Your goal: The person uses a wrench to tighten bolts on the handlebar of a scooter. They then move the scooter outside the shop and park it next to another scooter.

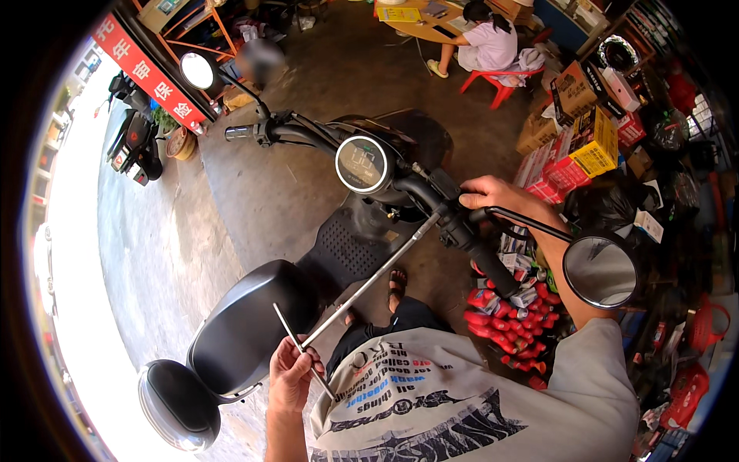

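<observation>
From my distant post, I saw the T-shaped tool [369, 283] near the middle of the frame. Its long shaft ran diagonally toward the upper right, and the far end reached the handlebar [421, 190] of the scooter [254, 327]. Its short crossbar slanted from upper left to lower right. The left hand [292, 373], at lower centre, pinched this crossbar between thumb and bent fingers, near the joint. The right hand [496, 192], right of centre, was beside the stem of the mirror [600, 269]; its fingers were bent, but I could not tell what they gripped. White characters stood on the red banner [146, 73] at upper left, printed letters covered the pale shirt [554, 420], and the round gauge [362, 165] displayed digits.
</observation>
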`<act>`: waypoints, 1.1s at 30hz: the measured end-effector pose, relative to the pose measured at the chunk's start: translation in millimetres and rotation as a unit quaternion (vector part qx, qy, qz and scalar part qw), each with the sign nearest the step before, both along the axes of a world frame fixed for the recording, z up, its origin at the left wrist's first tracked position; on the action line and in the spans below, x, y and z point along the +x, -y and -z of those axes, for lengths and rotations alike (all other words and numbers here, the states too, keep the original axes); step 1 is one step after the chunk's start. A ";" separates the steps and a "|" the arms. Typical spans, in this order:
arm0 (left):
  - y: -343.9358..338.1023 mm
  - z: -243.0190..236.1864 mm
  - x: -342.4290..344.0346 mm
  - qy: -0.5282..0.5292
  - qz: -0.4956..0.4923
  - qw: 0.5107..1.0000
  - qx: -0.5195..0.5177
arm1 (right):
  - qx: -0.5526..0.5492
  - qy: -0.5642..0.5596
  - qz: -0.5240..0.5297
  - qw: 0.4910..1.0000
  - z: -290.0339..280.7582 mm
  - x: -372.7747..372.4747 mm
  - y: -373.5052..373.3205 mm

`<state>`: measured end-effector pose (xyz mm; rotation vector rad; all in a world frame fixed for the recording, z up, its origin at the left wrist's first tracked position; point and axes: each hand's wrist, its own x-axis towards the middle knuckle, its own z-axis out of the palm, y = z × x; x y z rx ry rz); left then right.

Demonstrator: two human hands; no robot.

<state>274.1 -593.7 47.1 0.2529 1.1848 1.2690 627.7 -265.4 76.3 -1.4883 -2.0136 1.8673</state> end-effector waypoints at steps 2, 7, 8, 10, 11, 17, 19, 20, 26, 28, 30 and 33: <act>-1.0 2.1 2.3 -0.104 0.026 0.994 0.025 | -0.004 0.005 0.000 1.000 -3.7 -0.4 0.3; -1.7 6.6 18.8 -0.293 -0.020 0.953 0.074 | 0.002 -0.035 -0.009 0.999 13.4 3.5 -3.4; -2.8 6.8 18.0 -0.269 -0.021 0.960 0.075 | 0.008 -0.045 -0.011 0.999 13.5 2.2 -2.6; -5.1 5.4 17.2 -0.221 -0.021 0.972 0.077 | 0.023 -0.035 -0.013 0.999 7.2 1.1 -0.9; -9.4 0.4 17.8 -0.234 -0.005 0.970 0.063 | 0.037 -0.030 -0.021 0.999 7.3 1.6 -2.4; -10.9 4.5 20.2 -0.012 -0.028 1.000 0.007 | 0.064 -0.046 -0.023 0.997 8.3 4.2 -1.8; -12.4 3.9 21.4 0.046 -0.028 0.999 -0.012 | 0.051 -0.074 -0.013 0.996 6.6 2.5 1.9; -14.1 2.9 21.5 0.043 0.001 0.999 -0.010 | 0.046 -0.088 -0.008 0.995 5.8 3.8 1.7; -18.1 -4.5 16.9 0.029 0.064 0.997 0.015 | 0.033 -0.097 0.007 0.995 16.8 8.7 -1.7; -18.5 -8.2 16.9 -0.002 0.054 0.998 0.018 | 0.033 -0.095 0.007 0.995 13.6 7.8 -2.1; -21.5 -8.6 16.3 -0.047 0.057 0.997 0.025 | 0.038 -0.091 -0.011 0.995 8.2 7.9 -1.8; -24.9 -12.3 16.7 -0.107 0.055 0.992 0.041 | 0.053 -0.083 -0.043 0.994 18.4 10.7 -6.8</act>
